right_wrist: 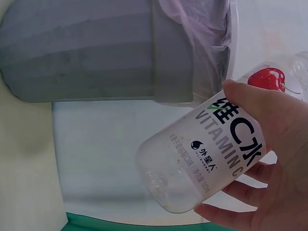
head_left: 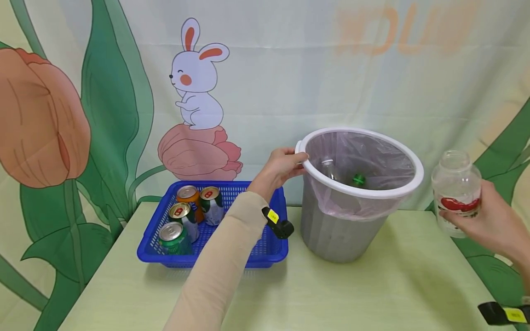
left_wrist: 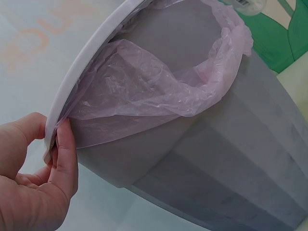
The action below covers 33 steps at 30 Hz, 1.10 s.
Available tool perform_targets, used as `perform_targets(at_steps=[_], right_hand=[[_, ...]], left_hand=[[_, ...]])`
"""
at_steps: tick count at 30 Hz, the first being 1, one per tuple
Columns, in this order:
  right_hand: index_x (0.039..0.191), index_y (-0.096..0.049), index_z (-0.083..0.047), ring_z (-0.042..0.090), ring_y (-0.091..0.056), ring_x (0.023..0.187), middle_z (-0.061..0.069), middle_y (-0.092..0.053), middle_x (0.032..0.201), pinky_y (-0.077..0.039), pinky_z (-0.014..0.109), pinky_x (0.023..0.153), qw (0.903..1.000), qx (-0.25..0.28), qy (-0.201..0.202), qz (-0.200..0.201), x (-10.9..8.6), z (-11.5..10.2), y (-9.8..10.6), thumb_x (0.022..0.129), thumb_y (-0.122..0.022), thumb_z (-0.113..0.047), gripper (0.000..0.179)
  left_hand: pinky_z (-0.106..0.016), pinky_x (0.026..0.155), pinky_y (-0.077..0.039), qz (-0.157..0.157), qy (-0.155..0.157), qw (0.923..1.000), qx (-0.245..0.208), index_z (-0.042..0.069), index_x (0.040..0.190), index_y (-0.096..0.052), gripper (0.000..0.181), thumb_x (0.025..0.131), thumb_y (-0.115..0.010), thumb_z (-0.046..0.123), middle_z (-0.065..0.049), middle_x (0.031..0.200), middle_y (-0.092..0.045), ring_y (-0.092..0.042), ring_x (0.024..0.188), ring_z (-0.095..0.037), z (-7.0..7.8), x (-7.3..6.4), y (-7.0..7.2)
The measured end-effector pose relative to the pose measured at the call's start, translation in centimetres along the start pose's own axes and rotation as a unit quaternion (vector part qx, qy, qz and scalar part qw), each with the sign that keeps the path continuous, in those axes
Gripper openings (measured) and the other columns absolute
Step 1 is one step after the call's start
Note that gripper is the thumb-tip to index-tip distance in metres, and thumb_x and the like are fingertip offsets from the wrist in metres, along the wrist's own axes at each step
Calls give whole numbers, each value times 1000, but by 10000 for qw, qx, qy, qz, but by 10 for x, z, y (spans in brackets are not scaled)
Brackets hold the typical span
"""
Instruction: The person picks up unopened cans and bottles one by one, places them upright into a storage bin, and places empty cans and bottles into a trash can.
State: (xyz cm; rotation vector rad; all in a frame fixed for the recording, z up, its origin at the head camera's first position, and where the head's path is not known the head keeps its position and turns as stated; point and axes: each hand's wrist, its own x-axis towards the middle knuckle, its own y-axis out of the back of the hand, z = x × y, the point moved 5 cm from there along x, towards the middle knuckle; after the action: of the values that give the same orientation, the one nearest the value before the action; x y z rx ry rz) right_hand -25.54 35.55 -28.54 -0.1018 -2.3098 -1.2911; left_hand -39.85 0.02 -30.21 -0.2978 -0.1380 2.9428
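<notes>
A grey trash can with a white rim and a pinkish plastic liner leans on the table. My left hand pinches its rim at the left side, thumb on one face and fingers on the other. Off to the can's right, my right hand grips a clear plastic bottle with a cherry picture and "Vitamin C" on its label. The bottle has no cap and looks empty, its mouth upward in the head view. Inside the can lie a clear bottle and a green-capped item.
Left of the can, a blue plastic basket holds several drink cans, among them a green one and an orange one. The pale green table ends at a printed curtain with a rabbit and tulips.
</notes>
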Motion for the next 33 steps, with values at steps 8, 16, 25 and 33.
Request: perform_targets(at_steps=[8, 16, 25, 33], right_hand=[[125, -46, -17, -5, -45, 90, -9, -51, 108, -32, -2, 73, 9998, -120, 110, -83, 13, -14, 10, 66, -82, -11, 69], [123, -47, -18, -3, -47, 88, -9, -51, 107, -35, -1, 71, 9995, -133, 190, -205, 24, -25, 17, 65, -83, -12, 68], [121, -48, -16, -2, -48, 86, -3, -55, 106, -36, 0, 72, 9983, -302, 343, -352, 34, -36, 24, 64, -84, -11, 67], [129, -41, -15, -1, -45, 90, 2, -51, 114, -48, 16, 77, 9979, -363, 249, -483, 43, -41, 30, 66, -83, -15, 76]], left_hand=[[-26, 73, -56, 27, 15, 10000, 21, 3, 126, -48, 43, 87, -63, 14, -11, 111, -57, -65, 90, -21, 0, -2, 1], [-25, 73, -55, -19, 2, 10000, 16, 3, 126, -47, 44, 87, -63, 14, -11, 113, -57, -65, 92, -20, 1, -3, 0], [-25, 74, -55, -65, 6, 10000, 46, 3, 126, -47, 43, 87, -63, 15, -12, 114, -56, -64, 93, -21, 1, -2, 0], [-26, 74, -55, -29, -15, 10000, 35, 3, 125, -48, 43, 86, -64, 14, -12, 112, -57, -65, 91, -21, 0, -2, 0]])
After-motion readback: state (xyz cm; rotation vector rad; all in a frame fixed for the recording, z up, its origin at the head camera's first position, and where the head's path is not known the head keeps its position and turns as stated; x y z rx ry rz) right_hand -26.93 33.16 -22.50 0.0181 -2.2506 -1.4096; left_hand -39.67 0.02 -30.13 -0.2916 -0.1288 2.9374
